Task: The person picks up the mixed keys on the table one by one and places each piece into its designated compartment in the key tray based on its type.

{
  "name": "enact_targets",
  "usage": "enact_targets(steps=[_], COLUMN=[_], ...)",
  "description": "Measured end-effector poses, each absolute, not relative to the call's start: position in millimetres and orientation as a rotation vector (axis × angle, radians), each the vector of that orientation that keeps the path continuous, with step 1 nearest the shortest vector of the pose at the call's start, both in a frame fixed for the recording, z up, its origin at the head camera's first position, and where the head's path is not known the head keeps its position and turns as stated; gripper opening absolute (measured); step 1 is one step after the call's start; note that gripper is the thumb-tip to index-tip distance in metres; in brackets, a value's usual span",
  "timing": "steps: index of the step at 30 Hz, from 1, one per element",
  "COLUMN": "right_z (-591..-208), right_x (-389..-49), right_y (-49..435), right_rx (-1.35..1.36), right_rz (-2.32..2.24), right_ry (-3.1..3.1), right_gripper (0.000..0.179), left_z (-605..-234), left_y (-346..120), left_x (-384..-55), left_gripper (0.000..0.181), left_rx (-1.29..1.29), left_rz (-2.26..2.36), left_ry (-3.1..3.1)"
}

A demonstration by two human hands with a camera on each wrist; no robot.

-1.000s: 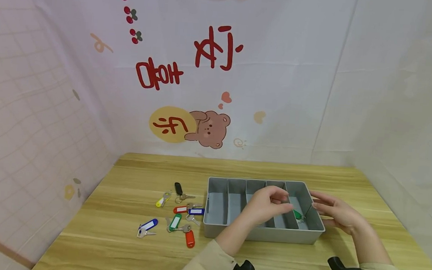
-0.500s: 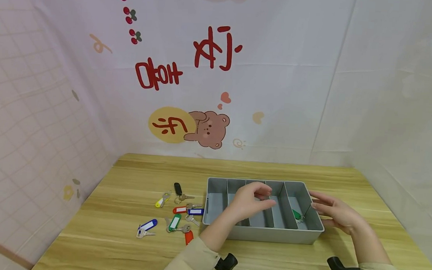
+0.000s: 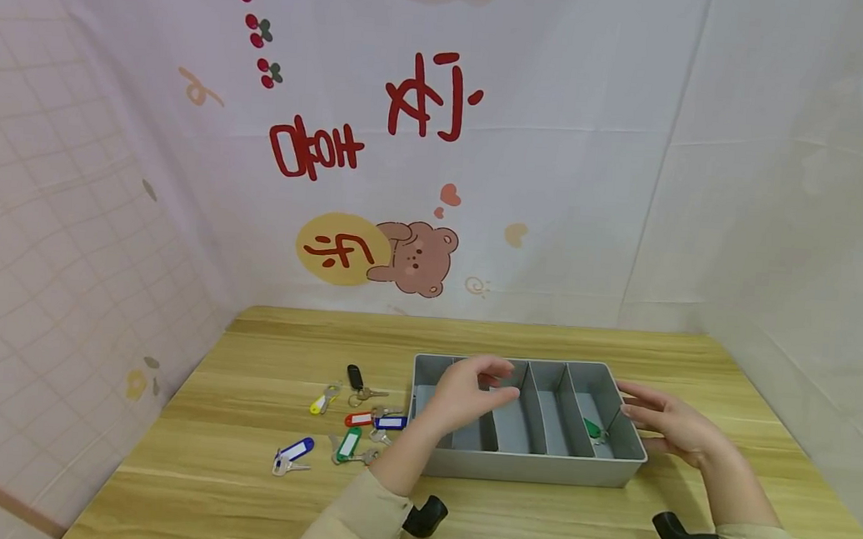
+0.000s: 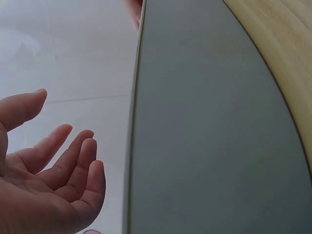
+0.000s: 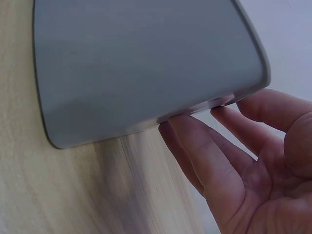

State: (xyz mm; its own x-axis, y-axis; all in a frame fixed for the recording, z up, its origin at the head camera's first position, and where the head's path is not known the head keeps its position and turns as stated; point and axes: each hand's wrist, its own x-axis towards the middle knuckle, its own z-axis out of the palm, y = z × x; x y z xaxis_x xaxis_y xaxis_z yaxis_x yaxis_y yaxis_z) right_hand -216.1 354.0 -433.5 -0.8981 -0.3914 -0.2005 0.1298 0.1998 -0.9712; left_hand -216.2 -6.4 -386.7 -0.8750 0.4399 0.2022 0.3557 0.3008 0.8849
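- I had the gray box in the head view, upright on the tabletop, nearer its right edge than its left, with four dividers making five compartments.
- In the rightmost compartment lay a green tag, with a bit of metal beside it.
- I saw the right hand at the box's right end, its fingertips touching the outside of that wall, fingers extended and not wrapped around anything.
- The left hand hung over the left-hand compartments, fingers loosely bent, thumb well apart from them, holding nothing; its wrist camera gave me the same.
- Between the box and the tabletop's left edge I counted tagged keys: a black tag toward the back edge, a yellow tag just in front of it, and a red tag beside a blue tag next to the box; I could not tell whether that one touched it.
- Closer to me lay a second green tag and a second blue tag, the latter nearest the left edge.
- Behind the tabletop's back edge hung a white cloth printed with a bear.
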Motion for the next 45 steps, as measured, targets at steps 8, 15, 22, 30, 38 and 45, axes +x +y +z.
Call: enact_targets(steps=[8, 15, 22, 30, 38, 45], right_z=[-433.2, -434.4, -435.1, -434.8, -433.9, -433.1], right_x=[-215.6, -214.9, -215.0, -214.7, -214.9, -216.0], right_y=[353.4, 353.5, 354.2, 353.7, 353.7, 353.2], right_rx=[-0.24, -0.241, -0.246, -0.24, -0.24, -0.242], right_rz=[-1.753, -1.753, -1.776, -1.79, -1.787, -1.764], right_ry=[2.067, 2.067, 2.044, 2.034, 2.042, 2.07], right_gripper=[0.062, 0.061, 0.056, 0.056, 0.053, 0.056], left_z=[-384.7, -388.7, -393.9, -397.9, -401.6, -406.5], left_y=[-27.8, -46.4, -65.7, -89.8, -113.8, -135.1], left_x=[-214.1, -214.9, -214.9, -215.7, -216.2, -216.6], left_gripper=[0.033, 0.031, 0.032, 0.035, 0.028, 0.027], left_rx=[0.701, 0.667, 0.594, 0.491, 0.386, 0.265], left_rz=[1.689, 1.739, 1.777, 1.764, 1.759, 1.707], left_ry=[2.458, 2.458, 2.448, 2.52, 2.598, 2.662])
